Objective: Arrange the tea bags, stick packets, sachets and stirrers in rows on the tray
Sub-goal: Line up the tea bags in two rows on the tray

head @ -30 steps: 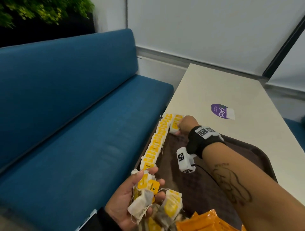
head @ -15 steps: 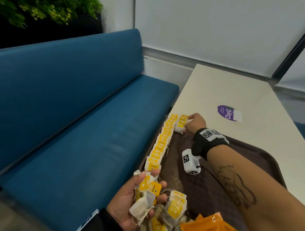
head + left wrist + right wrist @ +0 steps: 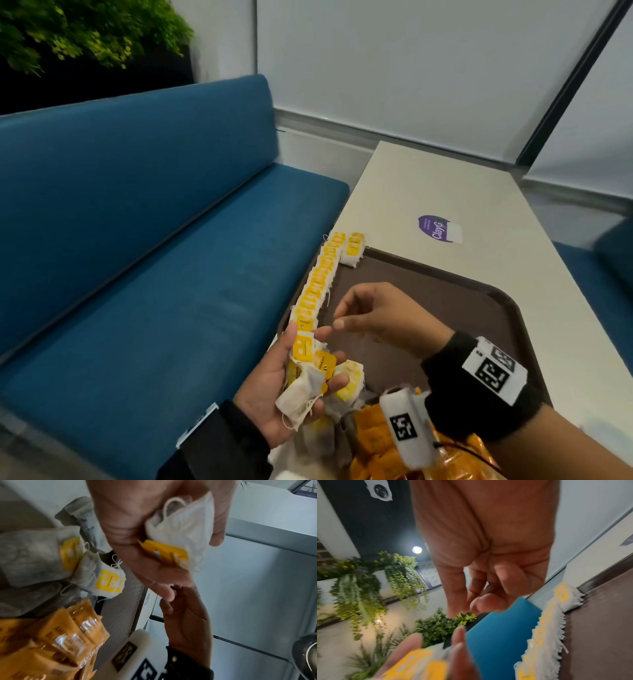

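While the left hand (image 3: 274,387) cups a bundle of tea bags (image 3: 308,363) at lower centre, the right hand (image 3: 380,315) hovers just right of it. Its grip is empty, fingers loosely curled, fingertips (image 3: 339,323) almost touching the topmost bag.

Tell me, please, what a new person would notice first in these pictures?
First, the long row of yellow-tagged tea bags along the left edge of the brown tray, with a second row just begun beside its far end. Next, the left hand holding a bunch of tea bags near the tray's near left corner, the empty right hand reaching toward it. Orange packets are heaped nearest the person.
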